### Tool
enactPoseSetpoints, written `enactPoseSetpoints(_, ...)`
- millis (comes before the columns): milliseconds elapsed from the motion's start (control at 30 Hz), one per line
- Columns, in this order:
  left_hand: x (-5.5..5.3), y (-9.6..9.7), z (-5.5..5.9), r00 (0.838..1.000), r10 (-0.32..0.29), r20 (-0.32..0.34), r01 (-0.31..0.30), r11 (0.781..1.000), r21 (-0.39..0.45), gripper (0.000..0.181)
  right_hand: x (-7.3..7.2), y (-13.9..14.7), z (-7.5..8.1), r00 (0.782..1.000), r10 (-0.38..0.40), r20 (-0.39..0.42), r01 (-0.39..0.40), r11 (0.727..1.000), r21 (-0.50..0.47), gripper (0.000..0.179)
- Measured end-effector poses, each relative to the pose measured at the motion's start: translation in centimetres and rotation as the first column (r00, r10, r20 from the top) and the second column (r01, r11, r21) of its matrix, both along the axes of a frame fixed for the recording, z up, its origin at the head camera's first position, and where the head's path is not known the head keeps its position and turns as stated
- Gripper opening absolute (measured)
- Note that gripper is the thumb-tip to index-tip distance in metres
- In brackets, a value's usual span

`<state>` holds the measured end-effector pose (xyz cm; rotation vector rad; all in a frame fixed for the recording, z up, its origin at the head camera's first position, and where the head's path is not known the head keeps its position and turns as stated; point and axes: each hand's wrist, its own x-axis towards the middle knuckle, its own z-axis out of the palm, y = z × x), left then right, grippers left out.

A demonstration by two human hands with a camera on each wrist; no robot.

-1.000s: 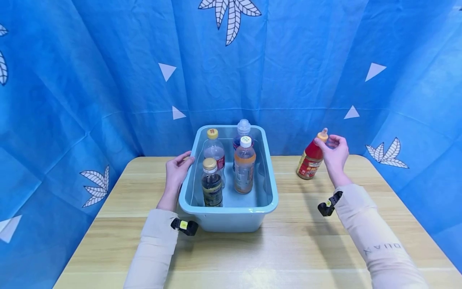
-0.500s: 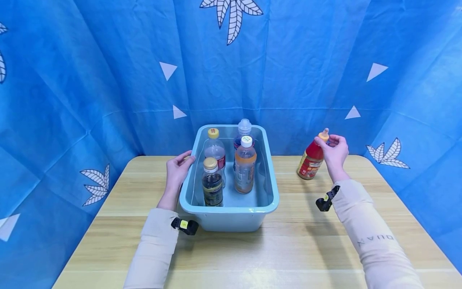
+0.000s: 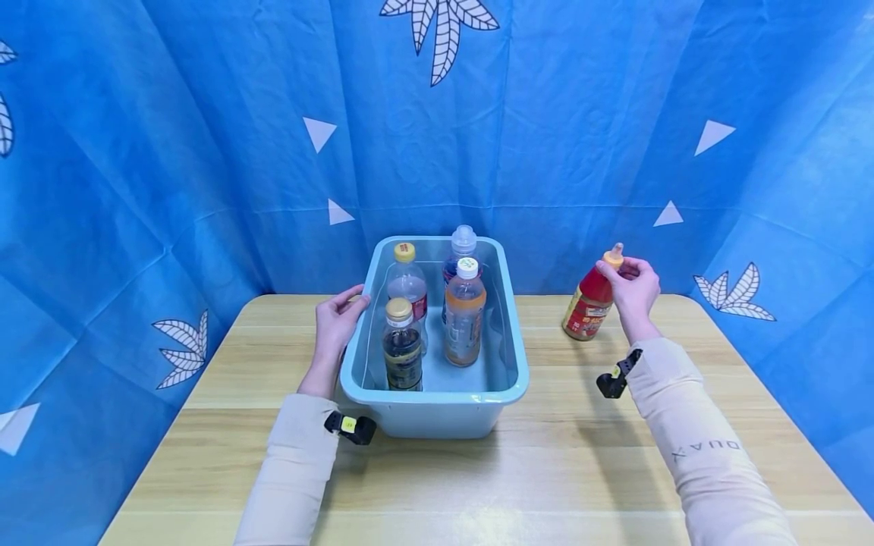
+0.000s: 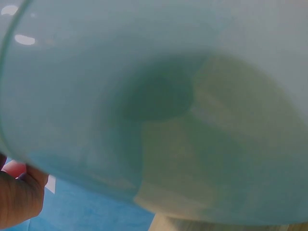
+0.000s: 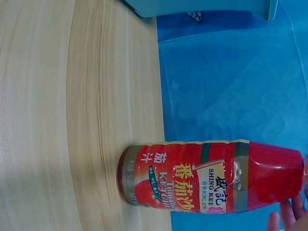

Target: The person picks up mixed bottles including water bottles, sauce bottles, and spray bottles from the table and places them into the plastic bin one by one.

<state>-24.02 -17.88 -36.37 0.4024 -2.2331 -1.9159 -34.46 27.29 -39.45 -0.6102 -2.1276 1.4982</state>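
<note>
My right hand [image 3: 635,292] holds a red tomato ketchup bottle [image 3: 587,303] by its upper part, just below the orange cap. The bottle stands near the back right of the table, and its label shows large in the right wrist view. My left hand [image 3: 337,318] grips the left rim of a light blue plastic bin [image 3: 437,415]. Several bottles are in the bin: one with dark liquid [image 3: 403,353], a clear one with a yellow cap [image 3: 407,284], one with an orange band [image 3: 465,318] and a blue-labelled one [image 3: 451,265]. The bin's wall fills most of the left wrist view.
The wooden table [image 3: 560,470] runs under everything. A blue curtain [image 3: 573,114] with leaf prints hangs right behind its back edge and along both sides. The bin's right wall stands between the ketchup bottle and the bottles inside.
My right forearm has shifted slightly to the left, while the hand stays at the ketchup bottle. My left hand, the bin and the bottles keep their places.
</note>
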Motion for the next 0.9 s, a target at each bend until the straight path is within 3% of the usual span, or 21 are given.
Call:
enactPoseSetpoints(67,0.0,0.0,0.0,1.0,0.0,0.0,0.0,1.0,0.003,0.038,-2.3,1.9,-2.6,1.0,0.008,-0.025,-0.009,0.999,-0.039,0.058)
enactPoseSetpoints(200,0.0,0.0,0.1,1.0,0.002,0.002,-0.002,1.0,-0.001,0.037,-8.3,6.8,-9.6,0.996,0.028,-0.085,-0.028,1.0,0.005,0.06)
enactPoseSetpoints(300,0.0,0.0,0.1,1.0,0.004,0.001,-0.004,1.0,-0.002,0.037,-10.8,8.6,-12.2,0.995,0.02,-0.095,-0.012,0.996,0.089,0.061)
enactPoseSetpoints(333,0.0,0.0,0.1,1.0,0.005,0.001,-0.005,1.0,-0.002,0.037,-10.8,8.5,-12.3,0.996,0.009,-0.09,0.0,0.995,0.104,0.06)
enactPoseSetpoints(433,0.0,0.0,0.1,1.0,0.006,0.004,-0.006,1.0,0.0,0.037,-9.7,7.7,-10.8,0.997,0.007,-0.076,-0.006,1.0,0.015,0.058)
enactPoseSetpoints(467,0.0,0.0,0.1,1.0,0.005,0.005,-0.005,1.0,-0.001,0.037,-8.1,6.6,-9.0,0.997,0.026,-0.074,-0.028,0.999,-0.023,0.054)
enactPoseSetpoints(567,0.0,0.0,0.1,1.0,0.002,0.009,-0.002,1.0,-0.002,0.038,-6.0,5.0,-6.5,0.998,0.026,-0.059,-0.032,0.994,-0.103,0.053)
enactPoseSetpoints(600,0.0,0.0,0.1,1.0,0.003,0.01,-0.003,1.0,-0.002,0.038,-5.6,4.7,-6.0,0.998,0.024,-0.05,-0.029,0.996,-0.086,0.053)
enactPoseSetpoints(667,0.0,0.0,0.1,1.0,0.002,0.012,-0.002,1.0,-0.002,0.038,-5.1,4.4,-5.6,0.999,0.036,-0.039,-0.037,0.998,-0.047,0.053)
enactPoseSetpoints(700,0.0,0.0,0.1,1.0,0.003,0.012,-0.003,1.0,-0.001,0.038,-5.8,4.9,-6.5,0.999,0.019,-0.031,-0.019,1.0,-0.023,0.057)
enactPoseSetpoints(767,0.0,0.0,0.1,1.0,0.002,0.014,-0.002,1.0,-0.002,0.038,-5.7,4.9,-6.5,0.999,0.02,-0.043,-0.021,0.999,-0.036,0.056)
enactPoseSetpoints(800,0.0,0.0,0.1,1.0,0.002,0.014,-0.002,1.0,-0.002,0.038,-4.7,4.2,-5.3,0.998,0.042,-0.057,-0.045,0.997,-0.055,0.052)
enactPoseSetpoints(900,-0.1,0.0,0.1,1.0,0.001,0.012,-0.001,1.0,-0.004,0.039,-3.5,3.2,-3.8,0.995,0.041,-0.09,-0.049,0.995,-0.083,0.05)
